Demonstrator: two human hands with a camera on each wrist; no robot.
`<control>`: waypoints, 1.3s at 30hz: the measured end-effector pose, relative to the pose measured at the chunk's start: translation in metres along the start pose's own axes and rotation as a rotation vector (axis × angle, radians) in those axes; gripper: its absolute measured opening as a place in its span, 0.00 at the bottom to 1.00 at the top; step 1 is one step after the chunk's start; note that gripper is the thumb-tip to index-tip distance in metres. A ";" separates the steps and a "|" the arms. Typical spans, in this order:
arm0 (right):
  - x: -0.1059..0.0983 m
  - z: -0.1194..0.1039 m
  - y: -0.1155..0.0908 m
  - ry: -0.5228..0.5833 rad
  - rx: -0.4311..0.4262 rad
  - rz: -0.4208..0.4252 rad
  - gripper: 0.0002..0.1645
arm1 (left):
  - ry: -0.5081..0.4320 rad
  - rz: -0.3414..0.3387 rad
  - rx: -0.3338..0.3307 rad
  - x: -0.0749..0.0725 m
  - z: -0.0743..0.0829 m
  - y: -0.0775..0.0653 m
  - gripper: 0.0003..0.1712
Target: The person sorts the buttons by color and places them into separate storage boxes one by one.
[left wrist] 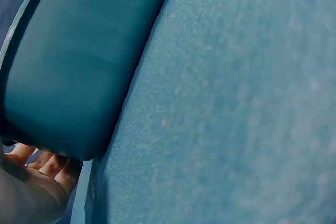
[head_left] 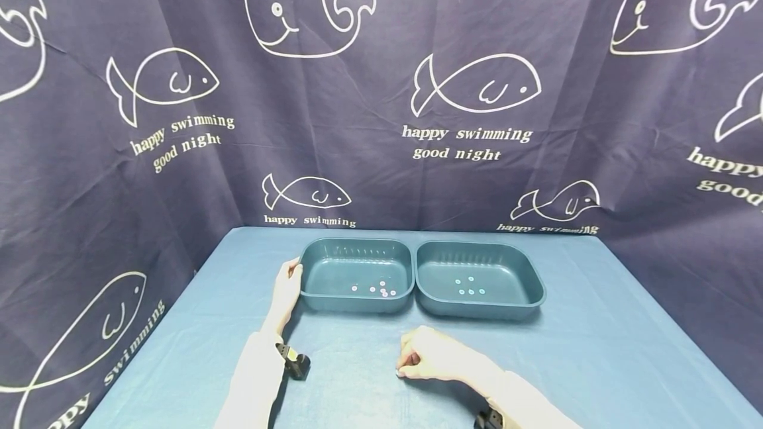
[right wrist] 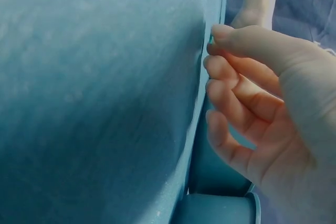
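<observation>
My left hand [head_left: 287, 286] rests its fingers against the outer left end of the left teal tray [head_left: 357, 305]. In the left wrist view the fingers [left wrist: 52, 169] touch that tray's wall, and their tips are partly hidden. Over the table in front of the trays, my right hand [head_left: 432, 355] pinches a tiny bead-like piece [head_left: 399, 373] between thumb and index finger. A speck of green on this piece shows in the right wrist view; the fingers cover most of it. Several small pinkish discs [head_left: 372, 289] lie inside the left tray. Several small light-blue discs [head_left: 471, 292] lie in the right tray [head_left: 483, 310].
Both trays stand side by side, almost touching, toward the back of a table [head_left: 352, 369] covered in blue cloth. Behind and beside the table hangs a dark curtain [head_left: 381, 98] printed with white whales and fish. Each wrist wears a black camera [head_left: 297, 364].
</observation>
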State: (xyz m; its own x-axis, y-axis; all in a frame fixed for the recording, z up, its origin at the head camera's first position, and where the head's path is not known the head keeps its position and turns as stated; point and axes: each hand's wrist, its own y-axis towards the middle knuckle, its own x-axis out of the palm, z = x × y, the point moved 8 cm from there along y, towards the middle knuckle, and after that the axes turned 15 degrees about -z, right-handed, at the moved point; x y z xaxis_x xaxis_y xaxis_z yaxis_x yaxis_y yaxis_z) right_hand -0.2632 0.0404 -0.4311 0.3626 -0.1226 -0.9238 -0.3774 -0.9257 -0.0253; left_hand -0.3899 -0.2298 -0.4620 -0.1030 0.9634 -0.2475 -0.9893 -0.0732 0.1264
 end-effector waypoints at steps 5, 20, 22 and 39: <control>-0.003 0.005 -0.002 0.112 0.021 0.028 0.03 | 0.004 0.003 0.003 0.000 0.000 0.000 0.20; -0.023 0.007 -0.010 0.127 -0.076 0.207 0.04 | -0.002 0.001 0.002 0.000 0.000 -0.001 0.20; -0.028 0.008 -0.011 0.129 -0.074 0.220 0.04 | -0.002 0.000 0.001 0.000 0.000 -0.001 0.20; -0.056 0.020 -0.025 0.185 -0.056 0.351 0.06 | -0.006 -0.001 -0.007 0.000 0.000 0.000 0.19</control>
State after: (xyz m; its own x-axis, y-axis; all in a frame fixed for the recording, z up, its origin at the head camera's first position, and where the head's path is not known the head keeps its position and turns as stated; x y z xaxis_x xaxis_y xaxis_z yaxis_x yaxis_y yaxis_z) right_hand -0.2910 0.0778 -0.3869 0.3696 -0.4923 -0.7881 -0.4603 -0.8338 0.3049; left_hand -0.3899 -0.2298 -0.4622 -0.1016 0.9649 -0.2423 -0.9900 -0.0742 0.1196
